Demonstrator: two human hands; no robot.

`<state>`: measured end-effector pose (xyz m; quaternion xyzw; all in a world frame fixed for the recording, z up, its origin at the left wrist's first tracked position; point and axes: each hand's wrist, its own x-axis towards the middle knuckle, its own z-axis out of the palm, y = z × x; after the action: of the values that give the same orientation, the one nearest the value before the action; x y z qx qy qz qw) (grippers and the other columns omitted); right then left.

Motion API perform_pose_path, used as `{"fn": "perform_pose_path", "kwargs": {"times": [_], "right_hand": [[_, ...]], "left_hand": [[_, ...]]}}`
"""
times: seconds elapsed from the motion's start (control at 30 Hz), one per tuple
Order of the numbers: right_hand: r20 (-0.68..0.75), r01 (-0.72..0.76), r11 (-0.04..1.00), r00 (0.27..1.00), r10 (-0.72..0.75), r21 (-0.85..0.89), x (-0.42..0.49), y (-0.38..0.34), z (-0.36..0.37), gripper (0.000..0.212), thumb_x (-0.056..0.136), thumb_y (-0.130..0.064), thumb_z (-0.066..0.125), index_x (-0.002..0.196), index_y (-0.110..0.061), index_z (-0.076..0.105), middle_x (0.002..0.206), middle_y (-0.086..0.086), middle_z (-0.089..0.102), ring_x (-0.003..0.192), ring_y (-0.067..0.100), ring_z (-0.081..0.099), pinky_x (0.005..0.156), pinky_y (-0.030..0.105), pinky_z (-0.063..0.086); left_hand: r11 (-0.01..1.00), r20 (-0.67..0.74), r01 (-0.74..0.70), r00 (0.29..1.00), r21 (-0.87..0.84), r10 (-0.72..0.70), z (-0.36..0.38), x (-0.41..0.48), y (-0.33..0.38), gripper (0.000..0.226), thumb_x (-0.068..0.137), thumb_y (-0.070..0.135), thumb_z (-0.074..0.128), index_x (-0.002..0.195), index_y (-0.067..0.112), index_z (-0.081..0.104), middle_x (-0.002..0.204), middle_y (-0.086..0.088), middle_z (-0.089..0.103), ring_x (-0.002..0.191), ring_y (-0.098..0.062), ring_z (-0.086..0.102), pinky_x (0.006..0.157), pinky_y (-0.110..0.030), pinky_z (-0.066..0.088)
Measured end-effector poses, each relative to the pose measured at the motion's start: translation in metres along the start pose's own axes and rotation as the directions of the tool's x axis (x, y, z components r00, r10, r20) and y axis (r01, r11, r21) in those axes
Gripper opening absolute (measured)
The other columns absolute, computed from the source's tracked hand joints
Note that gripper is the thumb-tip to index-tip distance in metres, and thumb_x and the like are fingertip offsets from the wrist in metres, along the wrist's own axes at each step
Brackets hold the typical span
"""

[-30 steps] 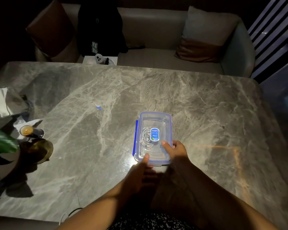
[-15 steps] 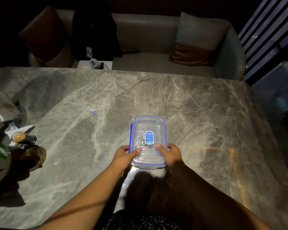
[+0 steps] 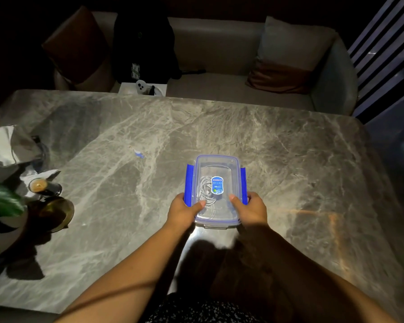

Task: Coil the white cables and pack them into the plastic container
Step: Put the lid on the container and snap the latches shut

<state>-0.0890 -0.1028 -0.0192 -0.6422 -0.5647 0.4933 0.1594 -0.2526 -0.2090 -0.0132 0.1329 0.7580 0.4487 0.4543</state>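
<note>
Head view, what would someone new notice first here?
The lit clear plastic container sits on the marble table, lid on, blue clips flared out, coiled white cables inside. The left hand and right hand grip its near end, thumbs on the lid. A small drink glass stands at the table's left edge.

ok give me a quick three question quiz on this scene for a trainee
1. True or false: the white cables lie inside the plastic container.
2. The lid sits: A on the container, B beside it, C out of view.
3. Which hands grip the container?

Key: 1 true. 2 A. 3 both, the left hand and the right hand, thumbs on the lid.
</note>
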Motion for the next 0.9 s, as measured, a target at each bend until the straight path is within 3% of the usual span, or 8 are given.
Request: {"fn": "perform_pose_path", "kwargs": {"times": [0.1, 0.23, 0.33, 0.6, 0.8, 0.9], "right_hand": [[-0.035, 0.081, 0.984, 0.995, -0.088, -0.161, -0.002, 0.005, 0.0, 0.05, 0.082, -0.042, 0.074, 0.116, -0.009, 0.061, 0.106, 0.009, 0.064, 0.091, 0.025, 0.066, 0.084, 0.04, 0.057], [0.007, 0.196, 0.966, 0.98, -0.198, -0.169, -0.004, 0.017, 0.004, 0.044, 0.084, -0.054, 0.058, 0.115, -0.023, 0.063, 0.098, 0.007, 0.064, 0.088, 0.02, 0.065, 0.083, 0.043, 0.058], [0.015, 0.212, 0.967, 0.977, -0.212, -0.145, -0.003, 0.023, 0.011, 0.057, 0.083, -0.06, 0.048, 0.129, -0.027, 0.054, 0.105, 0.005, 0.066, 0.096, 0.023, 0.065, 0.087, 0.045, 0.057], [0.001, 0.282, 0.947, 0.958, -0.285, -0.156, -0.007, 0.019, 0.011, 0.055, 0.086, -0.056, 0.043, 0.126, -0.022, 0.056, 0.102, 0.007, 0.067, 0.094, 0.026, 0.065, 0.085, 0.047, 0.055], [-0.041, 0.297, 0.928, 0.949, -0.313, -0.223, -0.014, 0.013, 0.01, 0.054, 0.088, -0.044, 0.042, 0.129, -0.013, 0.059, 0.104, 0.011, 0.065, 0.095, 0.026, 0.062, 0.088, 0.036, 0.051], [-0.053, 0.299, 0.924, 0.946, -0.32, -0.239, -0.015, 0.013, 0.01, 0.051, 0.089, -0.04, 0.043, 0.13, -0.014, 0.059, 0.104, 0.011, 0.065, 0.095, 0.025, 0.061, 0.088, 0.034, 0.05]], "left_hand": [[0.995, -0.004, -0.098, 0.995, 0.035, 0.098, 0.0, -0.005, 0.0, 0.04, 0.081, 0.012, 0.078, 0.112, 0.019, 0.054, 0.102, 0.002, 0.068, 0.087, -0.007, 0.066, 0.075, -0.019, 0.053], [0.97, 0.041, -0.217, 0.976, 0.108, 0.214, -0.001, -0.004, -0.004, 0.045, 0.084, 0.014, 0.074, 0.12, 0.03, 0.052, 0.109, 0.007, 0.068, 0.099, -0.01, 0.068, 0.089, -0.031, 0.054], [0.936, 0.075, -0.309, 0.951, 0.166, 0.3, 0.001, -0.011, -0.005, 0.05, 0.092, 0.018, 0.065, 0.136, 0.03, 0.047, 0.113, 0.015, 0.066, 0.102, 0.003, 0.063, 0.087, -0.014, 0.049], [0.912, 0.041, -0.284, 0.958, 0.297, 0.285, 0.004, -0.009, -0.014, 0.067, 0.086, 0.055, 0.046, 0.148, 0.035, 0.03, 0.121, 0.0, 0.061, 0.111, -0.014, 0.06, 0.096, -0.042, 0.051], [0.887, 0.034, -0.313, 0.947, 0.341, 0.321, 0.007, -0.011, -0.011, 0.054, 0.095, 0.041, 0.047, 0.147, 0.041, 0.032, 0.108, -0.002, 0.061, 0.098, -0.01, 0.06, 0.086, -0.029, 0.05], [0.853, 0.069, -0.342, 0.937, 0.395, 0.343, 0.005, -0.008, -0.011, 0.055, 0.092, 0.045, 0.043, 0.145, 0.038, 0.033, 0.106, -0.001, 0.063, 0.094, -0.013, 0.06, 0.084, -0.033, 0.051]]}}
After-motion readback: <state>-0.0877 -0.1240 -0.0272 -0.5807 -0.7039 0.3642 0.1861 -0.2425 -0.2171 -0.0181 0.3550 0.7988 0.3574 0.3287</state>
